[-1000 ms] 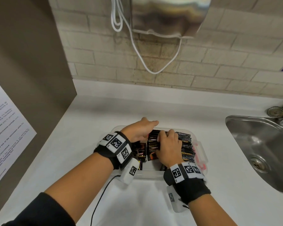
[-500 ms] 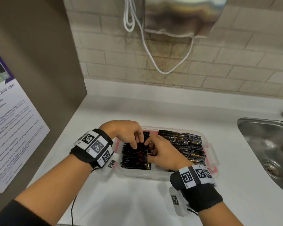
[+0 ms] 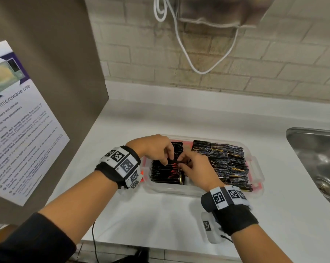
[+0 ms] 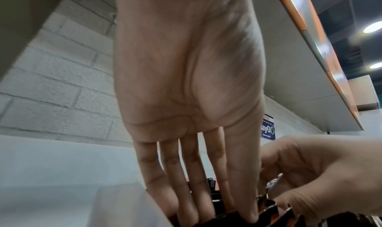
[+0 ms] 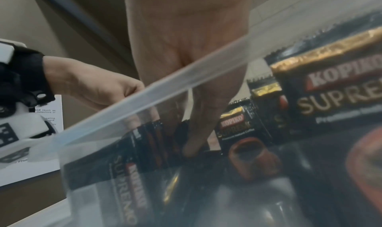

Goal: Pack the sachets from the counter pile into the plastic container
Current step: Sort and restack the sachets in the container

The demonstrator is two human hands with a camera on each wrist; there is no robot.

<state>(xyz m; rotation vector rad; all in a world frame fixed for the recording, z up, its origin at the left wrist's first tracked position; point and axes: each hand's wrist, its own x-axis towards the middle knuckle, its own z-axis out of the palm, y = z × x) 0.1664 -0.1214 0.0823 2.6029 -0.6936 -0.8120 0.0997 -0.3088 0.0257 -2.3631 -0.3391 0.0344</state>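
Sachets [image 3: 167, 168] fill the container [image 3: 259, 168] at your 12 o'clock on the counter [image 3: 160, 215]. Your left hand [image 3: 156, 147] presses straight fingers onto them; your right hand [image 3: 197, 169] pinches one sachet.
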